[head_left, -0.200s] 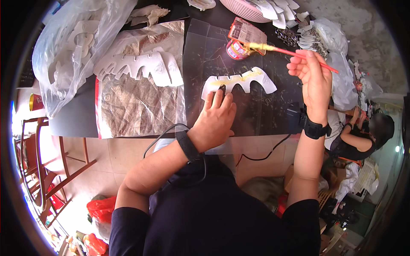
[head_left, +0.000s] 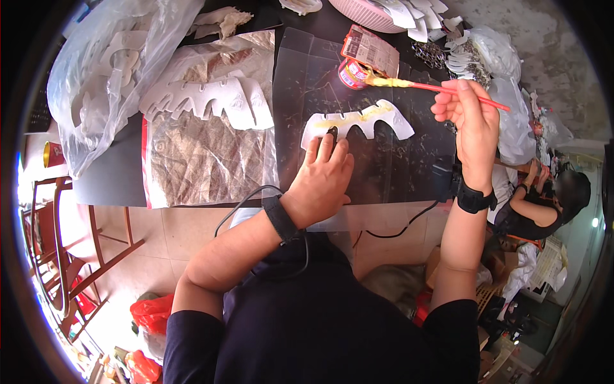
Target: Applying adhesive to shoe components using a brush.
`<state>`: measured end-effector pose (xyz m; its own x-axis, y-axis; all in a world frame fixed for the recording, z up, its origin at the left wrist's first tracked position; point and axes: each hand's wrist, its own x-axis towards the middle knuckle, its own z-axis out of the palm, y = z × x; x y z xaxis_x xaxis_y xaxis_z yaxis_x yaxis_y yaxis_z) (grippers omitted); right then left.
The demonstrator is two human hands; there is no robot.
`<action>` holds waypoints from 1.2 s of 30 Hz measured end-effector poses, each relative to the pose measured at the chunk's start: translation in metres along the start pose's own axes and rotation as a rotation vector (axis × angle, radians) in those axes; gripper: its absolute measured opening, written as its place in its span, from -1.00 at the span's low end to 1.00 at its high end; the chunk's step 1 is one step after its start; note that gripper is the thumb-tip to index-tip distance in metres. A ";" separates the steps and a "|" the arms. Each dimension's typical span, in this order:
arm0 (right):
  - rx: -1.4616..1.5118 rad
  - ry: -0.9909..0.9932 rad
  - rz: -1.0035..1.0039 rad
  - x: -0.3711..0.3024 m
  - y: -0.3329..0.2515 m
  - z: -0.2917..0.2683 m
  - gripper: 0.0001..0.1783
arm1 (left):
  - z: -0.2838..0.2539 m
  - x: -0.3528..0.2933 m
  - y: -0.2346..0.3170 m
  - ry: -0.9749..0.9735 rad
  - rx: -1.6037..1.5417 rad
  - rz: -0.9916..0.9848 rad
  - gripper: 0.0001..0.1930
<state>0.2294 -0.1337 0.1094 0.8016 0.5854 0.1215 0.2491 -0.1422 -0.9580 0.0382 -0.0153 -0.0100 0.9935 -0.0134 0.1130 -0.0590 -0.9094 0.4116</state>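
Observation:
My right hand [head_left: 470, 121] is closed round the thin red handle of a glue brush [head_left: 441, 88]. The brush's far end is coated in yellowish glue and hangs just right of a small red-and-white tin [head_left: 352, 74], near its rim. A white scalloped cut-out piece [head_left: 359, 121] lies on the dark table sheet, with a yellow smear along its upper part. My left hand [head_left: 324, 176] rests palm down, its fingers stretched out and the tips touching the piece's lower left edge.
To the left, more white cut-outs [head_left: 220, 99] overlap on a plastic-covered brown sheet [head_left: 204, 160]. A clear plastic bag [head_left: 96, 83] bulges at far left. Behind the tin stand a reddish printed flap [head_left: 374, 50] and a pink basket [head_left: 358, 14]. A person [head_left: 543, 201] sits at right.
The brush's glue-covered end has dropped a little, and my right hand has shifted slightly down and right. My left hand and the white piece keep their places.

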 end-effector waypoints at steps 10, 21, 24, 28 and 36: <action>0.127 -0.008 -0.052 -0.001 0.003 0.002 -0.71 | 0.000 0.000 0.000 -0.006 -0.007 -0.006 -0.28; 0.007 0.022 0.016 -0.004 0.011 -0.009 -0.70 | -0.002 0.001 -0.001 0.016 -0.062 -0.009 -0.28; 0.260 0.008 -0.017 -0.006 0.013 -0.003 -0.69 | -0.003 0.002 -0.001 0.003 -0.057 -0.021 -0.28; 0.284 -0.012 0.024 -0.009 0.018 -0.012 -0.67 | -0.006 -0.001 0.000 0.015 -0.026 -0.038 -0.29; 0.940 -0.139 -0.072 -0.007 0.020 -0.025 -0.63 | -0.007 -0.004 -0.005 0.013 0.001 -0.008 -0.29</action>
<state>0.2420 -0.1605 0.0960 0.7142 0.6664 0.2142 -0.2923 0.5619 -0.7738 0.0340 -0.0082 -0.0063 0.9926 -0.0012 0.1212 -0.0514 -0.9099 0.4116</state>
